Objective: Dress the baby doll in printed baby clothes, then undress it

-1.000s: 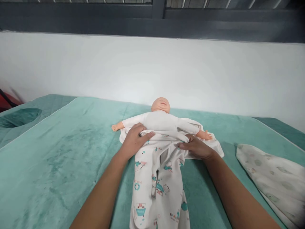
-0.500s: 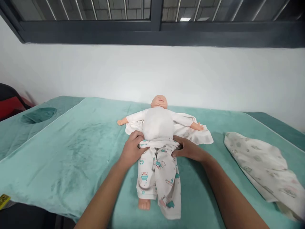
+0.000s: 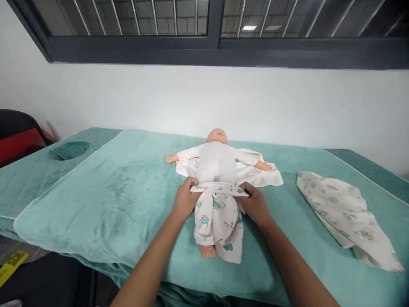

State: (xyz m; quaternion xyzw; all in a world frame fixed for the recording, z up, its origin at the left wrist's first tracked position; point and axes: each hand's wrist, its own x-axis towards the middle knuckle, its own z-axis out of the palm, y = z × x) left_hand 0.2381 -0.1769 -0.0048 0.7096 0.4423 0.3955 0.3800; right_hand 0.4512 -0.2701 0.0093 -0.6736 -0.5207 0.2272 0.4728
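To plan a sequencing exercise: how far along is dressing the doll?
Done: the doll wears its top, and one foot pokes out of the trousers. In hand: the left hand and right hand hold the waistband. Apparently left: freeing the other foot, hidden in its trouser leg, and settling the waistband.

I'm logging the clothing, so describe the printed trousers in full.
The printed trousers are white, soft-looking cloth with small teal and pink pictures, a waistband and two legs. They cover the lower body of the doll, lying face up. A foot shows below the cuff on the picture's left; the other leg hangs longer, wrinkled, its foot hidden. The left hand and right hand grip the waistband's sides, spreading it.
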